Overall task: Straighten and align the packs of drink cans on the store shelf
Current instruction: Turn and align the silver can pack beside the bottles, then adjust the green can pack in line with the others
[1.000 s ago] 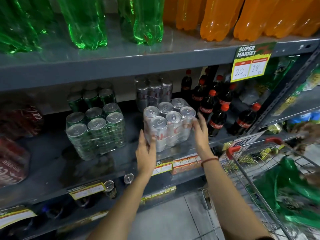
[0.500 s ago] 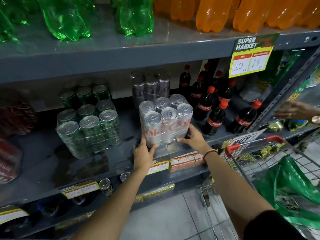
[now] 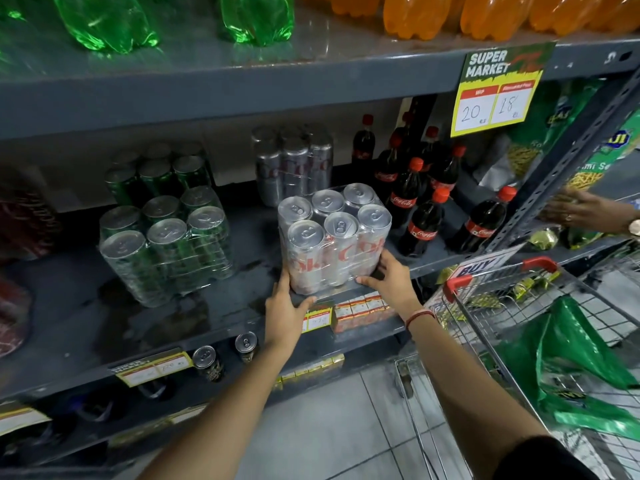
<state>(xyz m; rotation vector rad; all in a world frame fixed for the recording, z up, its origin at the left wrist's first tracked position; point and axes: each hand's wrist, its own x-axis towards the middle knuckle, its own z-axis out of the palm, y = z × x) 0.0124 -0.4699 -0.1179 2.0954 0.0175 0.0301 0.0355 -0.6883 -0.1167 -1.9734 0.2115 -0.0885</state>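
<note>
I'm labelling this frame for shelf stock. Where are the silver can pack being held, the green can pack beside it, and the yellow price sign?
silver can pack [image 3: 341, 225]: head view, on a front can's top.
green can pack [image 3: 169, 237]: head view, on a front can's top.
yellow price sign [image 3: 493, 93]: head view, on its middle.

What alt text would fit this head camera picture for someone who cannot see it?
Two bare hands, left hand and right hand, grip the lower corners of a shrink-wrapped six-pack of silver drink cans on a grey metal store shelf. A wrapped pack of green cans stands left of it.
</note>
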